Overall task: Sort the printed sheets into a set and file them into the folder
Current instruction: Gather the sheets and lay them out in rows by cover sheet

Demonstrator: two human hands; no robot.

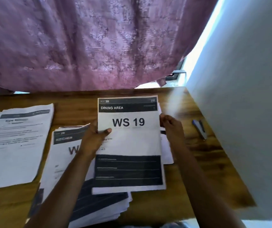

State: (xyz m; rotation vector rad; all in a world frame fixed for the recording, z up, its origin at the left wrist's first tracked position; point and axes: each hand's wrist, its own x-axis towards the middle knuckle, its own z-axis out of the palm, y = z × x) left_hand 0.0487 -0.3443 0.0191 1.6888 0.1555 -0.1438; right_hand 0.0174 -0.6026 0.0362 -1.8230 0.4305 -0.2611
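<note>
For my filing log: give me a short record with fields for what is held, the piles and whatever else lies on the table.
held: WS 19 sheet, headed DINING AREA
left hand: grips its left edge
right hand: grips its right edge
piles: KITCHEN pile beneath the left forearm; text pile at far left
table: wooden; stapler near its right edge
folder: not in view

The left hand (92,142) and right hand (171,127) are bare, as are both forearms (197,178).

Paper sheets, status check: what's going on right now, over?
Left hand and right hand grip the WS 19 sheet by its sides. Kitchen pile beneath the left arm. No folder in view.
</note>
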